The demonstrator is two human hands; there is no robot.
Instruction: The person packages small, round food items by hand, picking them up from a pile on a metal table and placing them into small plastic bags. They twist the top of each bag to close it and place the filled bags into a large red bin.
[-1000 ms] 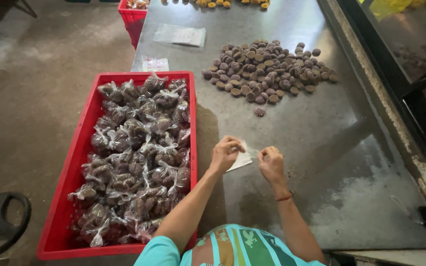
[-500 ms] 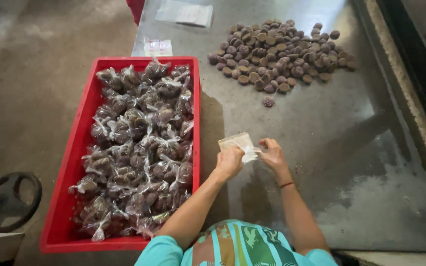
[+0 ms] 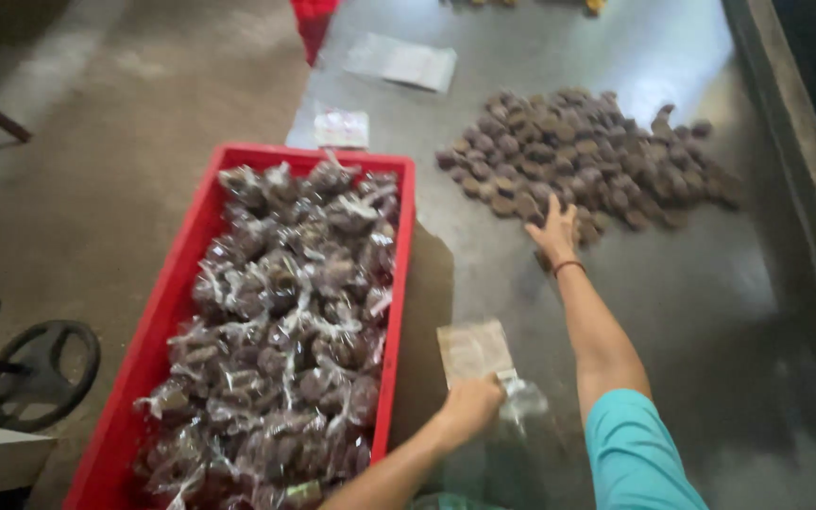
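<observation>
**Right hand leaves the bag for the pile**

Half a second ago both hands met at the clear plastic bag (image 3: pixel 477 351); now only the left hand (image 3: pixel 471 408) pinches its near end, fingers closed. The bag lies flat just right of the red crate (image 3: pixel 158 345), long axis running away from the person. The right hand (image 3: pixel 553 233), fingers spread, touches the near edge of the pile of brown lumps (image 3: pixel 583 156), beyond the crate's far right corner.
</observation>
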